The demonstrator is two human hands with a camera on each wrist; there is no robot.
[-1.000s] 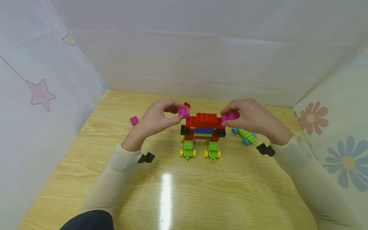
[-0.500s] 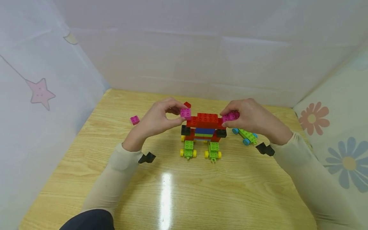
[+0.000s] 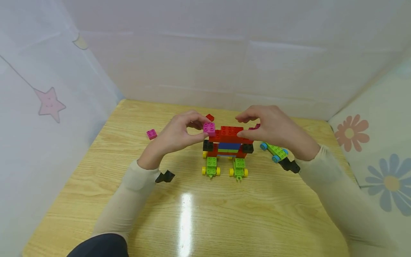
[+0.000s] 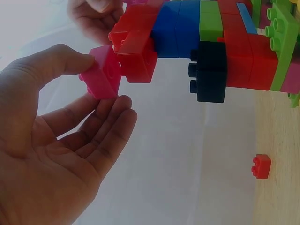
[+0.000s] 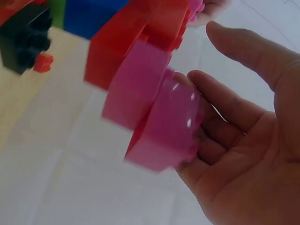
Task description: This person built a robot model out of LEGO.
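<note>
My left hand [image 3: 173, 134] pinches a pink brick [image 3: 209, 129] between thumb and fingers at the left end of a built figure's red top row [image 3: 228, 135]. In the left wrist view that pink brick [image 4: 102, 72] sits tilted against the red end brick [image 4: 139, 61]. At the opposite end, two pink bricks [image 5: 164, 124] stay joined to the red row, overlapped by my right hand [image 3: 274, 130] in the head view. The fingers of that hand are spread beside them, thumb apart, holding nothing. Below are black bricks [image 3: 208, 145], a blue middle [image 3: 228, 146] and green wheeled bases [image 3: 211, 166].
A loose pink brick [image 3: 152, 134] lies on the wooden table [image 3: 224, 214] to the left. Behind the figure is a small red brick [image 3: 210, 117]. A green car base with blue wheels [image 3: 276, 151] stands to the right, under my right wrist.
My right hand has let go of the pink bricks and shifted left over the red row, its fingers opening. The left hand has moved slightly right, bringing its pink brick onto the row's left end.
</note>
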